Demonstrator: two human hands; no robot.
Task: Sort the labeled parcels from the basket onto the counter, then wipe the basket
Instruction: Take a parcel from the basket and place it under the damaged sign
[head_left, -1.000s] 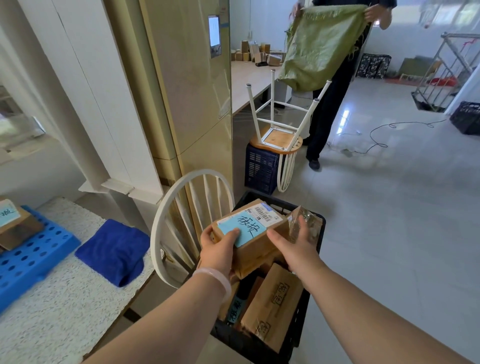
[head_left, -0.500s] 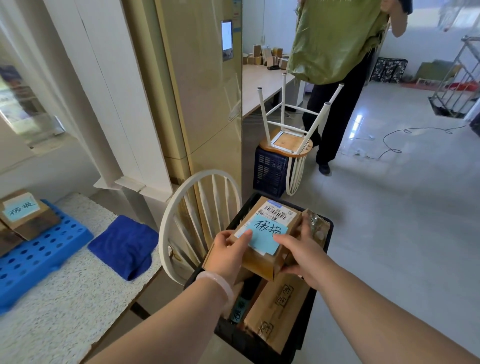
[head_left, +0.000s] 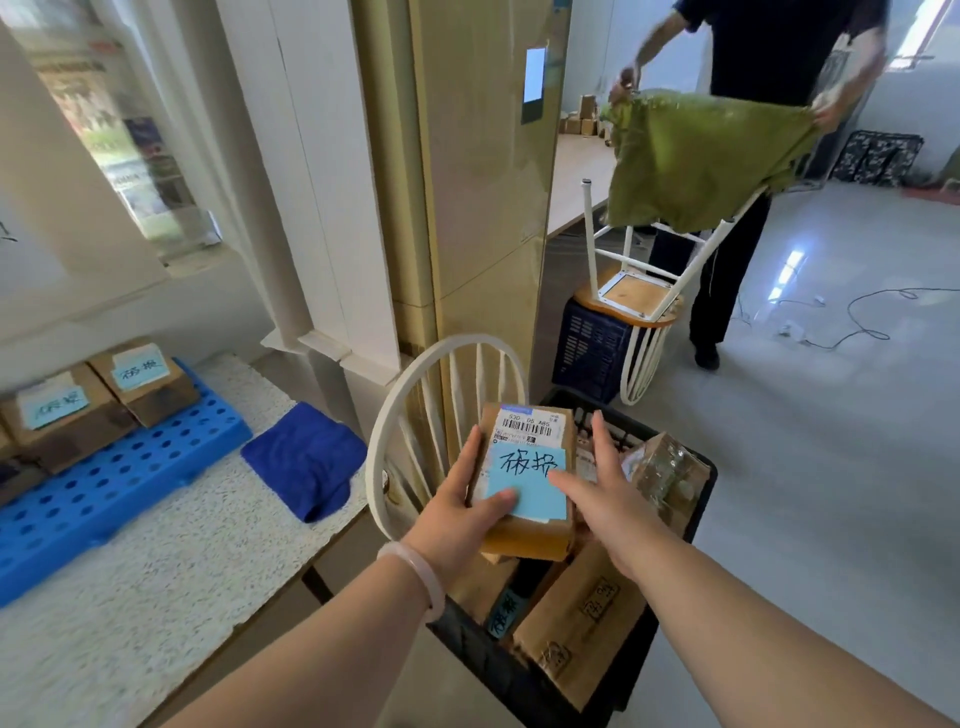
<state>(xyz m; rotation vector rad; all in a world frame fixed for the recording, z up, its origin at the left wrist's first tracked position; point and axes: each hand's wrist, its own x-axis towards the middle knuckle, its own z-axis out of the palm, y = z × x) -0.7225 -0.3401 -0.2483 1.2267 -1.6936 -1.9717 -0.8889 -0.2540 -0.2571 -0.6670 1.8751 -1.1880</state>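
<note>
"Where's the parcel (head_left: 530, 525)?"

"Held just above the basket (head_left: 707, 483), flat side up. It has a barcode sticker at the far end and a blue label (head_left: 535, 486) with handwriting nearer the person."

"Who's got hold of it?"

"The left hand (head_left: 457, 514). Its thumb presses on the label and the fingers run along the parcel's left side. There's a pale bangle on that wrist."

"And the right hand (head_left: 605, 501)?"

"Spread, fingers straight, just at the parcel's right edge with the thumb over the label. I can't tell whether it actually touches."

"What's in the basket?"

"A long brown carton (head_left: 576, 623) leaning at the near end, a bundle (head_left: 667, 467) in clear wrap at the far right, and more cardboard beneath. The basket sits right beside a white chair (head_left: 387, 436)."

"And the desk (head_left: 182, 571)?"

"It's to the left. A blue perforated tray (head_left: 119, 483) lies on it with two boxes (head_left: 143, 379) side by side at its far end, each with a blue label. A folded blue cloth (head_left: 306, 462) lies next to the tray, near the desk's edge."

"Anyone else here?"

"A person in dark clothes across the room, holding a green sack (head_left: 696, 156) over an upturned stool (head_left: 631, 296)."
</note>
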